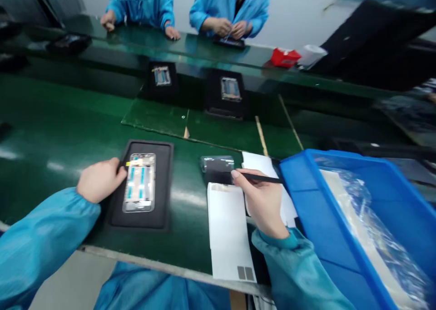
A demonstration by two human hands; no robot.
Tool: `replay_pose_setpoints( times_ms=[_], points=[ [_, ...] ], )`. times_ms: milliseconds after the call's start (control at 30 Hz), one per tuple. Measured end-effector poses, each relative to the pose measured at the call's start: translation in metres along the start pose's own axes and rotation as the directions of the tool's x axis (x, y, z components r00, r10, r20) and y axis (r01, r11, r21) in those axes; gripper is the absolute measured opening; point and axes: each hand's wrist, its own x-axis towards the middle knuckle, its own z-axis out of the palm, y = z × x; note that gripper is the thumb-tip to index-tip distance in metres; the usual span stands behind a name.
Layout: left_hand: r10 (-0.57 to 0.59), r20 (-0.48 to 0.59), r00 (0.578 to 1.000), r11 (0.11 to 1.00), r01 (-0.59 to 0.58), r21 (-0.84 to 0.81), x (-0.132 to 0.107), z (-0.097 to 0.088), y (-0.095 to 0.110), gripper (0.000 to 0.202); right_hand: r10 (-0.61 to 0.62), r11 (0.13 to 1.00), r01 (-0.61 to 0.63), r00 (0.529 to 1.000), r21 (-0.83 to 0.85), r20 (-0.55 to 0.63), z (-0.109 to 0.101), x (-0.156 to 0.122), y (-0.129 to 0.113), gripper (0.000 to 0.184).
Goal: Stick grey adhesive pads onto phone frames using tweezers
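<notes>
Green table [61,133] | blue bin [316,201] hems in the right side | black tray [164,178], left of white sheets [227,228] | right hand [264,203] partly covers sheets, pinching slim black tool [264,178] | left hand [99,180] at tray's left edge, closure unclear | phone frame [139,183] lying in tray

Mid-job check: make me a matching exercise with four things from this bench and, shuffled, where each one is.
Things:
1. Phone-like frame
2. Slim black tool
3. Blue bin
4. Red box

Places:
A. Far side, beside a white roll-shaped item
B. In the right hand
C. On the black tray at the left hand
D. Right of the right hand, with clear plastic inside

Pairs: 1-C, 2-B, 3-D, 4-A
</notes>
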Motion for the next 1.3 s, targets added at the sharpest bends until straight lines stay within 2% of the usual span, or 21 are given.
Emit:
replay_pose_setpoints(
  times_ms=[33,67,133,167,233,267,333,400,500,600,633,700,800,933,1067,1167,1300],
  points=[
    [-0.06,0.045,0.997,0.998,0.058,0.029,0.006,-0.007,-0.013,0.04,-0.001,1.0,0.001,1.0,0.014,-0.017,-0.007,0.004,0.006,0.028],
    [-0.095,0.043,0.995,0.994,0.092,0.057,0.012,-0.015,-0.026,0.039,-0.002,1.0,0.003,0.999,0.029,-0.035,-0.013,0.007,0.012,0.027],
    [-0.18,-0.019,0.983,0.976,0.181,0.121,0.025,-0.034,-0.046,0.034,-0.014,0.998,0.019,0.997,0.066,-0.072,-0.021,0.012,0.022,0.026],
    [-0.223,-0.084,0.971,0.96,0.233,0.152,0.031,-0.045,-0.051,0.033,-0.022,0.996,0.029,0.996,0.085,-0.086,-0.023,0.014,0.026,0.026],
    [-0.242,-0.217,0.946,0.942,0.282,0.182,0.042,-0.063,-0.045,0.035,-0.045,0.992,0.056,0.994,0.11,-0.102,-0.025,0.016,0.032,0.025],
    [-0.207,-0.266,0.941,0.948,0.26,0.184,0.048,-0.07,-0.032,0.037,-0.06,0.991,0.072,0.993,0.114,-0.106,-0.024,0.016,0.034,0.024],
    [-0.052,-0.302,0.952,0.979,0.108,0.171,0.062,-0.08,0.01,0.036,-0.095,0.989,0.106,0.99,0.102,-0.105,-0.023,0.015,0.037,0.022],
    [0.152,-0.289,0.945,0.983,-0.113,0.147,0.078,-0.083,0.07,0.031,-0.143,0.985,0.153,0.984,0.085,-0.105,-0.022,0.013,0.038,0.02],
    [0.403,-0.29,0.868,0.915,-0.384,0.125,0.104,-0.083,0.175,0.028,-0.213,0.971,0.223,0.97,0.085,-0.116,-0.021,0.008,0.038,0.015],
    [0.549,-0.31,0.776,0.831,-0.546,0.106,0.126,-0.083,0.266,0.034,-0.28,0.953,0.291,0.953,0.086,-0.114,-0.022,0.004,0.037,0.009],
    [0.573,-0.318,0.756,0.813,-0.574,0.101,0.132,-0.083,0.289,0.039,-0.306,0.945,0.316,0.946,0.086,-0.109,-0.022,0.004,0.037,0.007],
    [0.587,-0.327,0.741,0.8,-0.593,0.092,0.144,-0.083,0.326,0.041,-0.354,0.927,0.363,0.93,0.092,-0.101,-0.022,0.003,0.037,0.004],
    [0.56,-0.327,0.761,0.818,-0.57,0.075,0.157,-0.08,0.357,0.039,-0.402,0.904,0.413,0.91,0.113,-0.104,-0.02,0.002,0.04,0.001],
    [0.507,-0.325,0.798,0.85,-0.526,0.034,0.168,-0.078,0.369,0.039,-0.427,0.891,0.439,0.897,0.12,-0.115,-0.019,0.002,0.044,0.003],
    [0.458,-0.315,0.831,0.867,-0.496,-0.047,0.17,-0.081,0.355,0.039,-0.443,0.88,0.457,0.888,0.13,-0.125,-0.019,0.003,0.044,0.004],
    [0.397,-0.314,0.862,0.876,-0.458,-0.15,0.165,-0.082,0.322,0.039,-0.455,0.872,0.472,0.879,0.13,-0.14,-0.02,0.003,0.043,0.004],
    [0.234,-0.331,0.914,0.862,-0.353,-0.364,0.152,-0.079,0.252,0.039,-0.454,0.875,0.471,0.879,0.114,-0.144,-0.02,0.003,0.042,0.001]
  ],
)
